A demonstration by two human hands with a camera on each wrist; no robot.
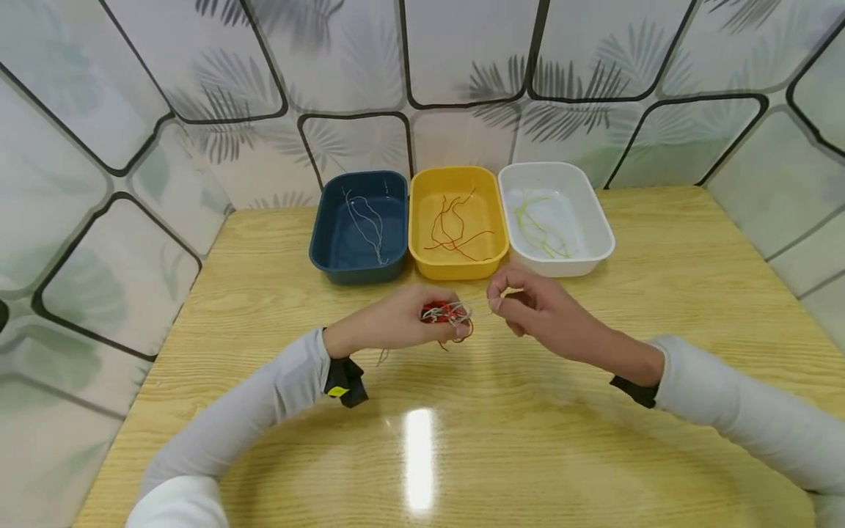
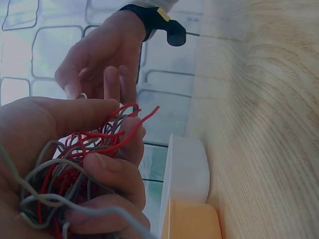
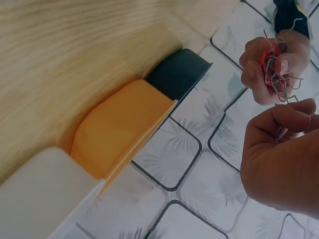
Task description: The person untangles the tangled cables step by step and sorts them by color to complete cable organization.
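My left hand (image 1: 399,317) grips a tangled bundle of thin red and grey-white wires (image 1: 439,314) over the table, in front of the bins. Loose ends and loops poke out between the fingers; the left wrist view shows the red wires (image 2: 130,135) among grey ones. To its right, my right hand (image 1: 548,314) pinches a pale wire (image 1: 477,301) between thumb and forefinger. That wire stretches across the short gap from the bundle. In the right wrist view the right fingertips are partly hidden behind the hand.
Three bins stand side by side toward the wall: a dark blue bin (image 1: 359,276) with whitish wires, a yellow bin (image 1: 455,270) with red wires, and a white bin (image 1: 561,267) with yellowish wires. The wooden table (image 1: 317,455) reaches the patterned wall (image 1: 462,132).
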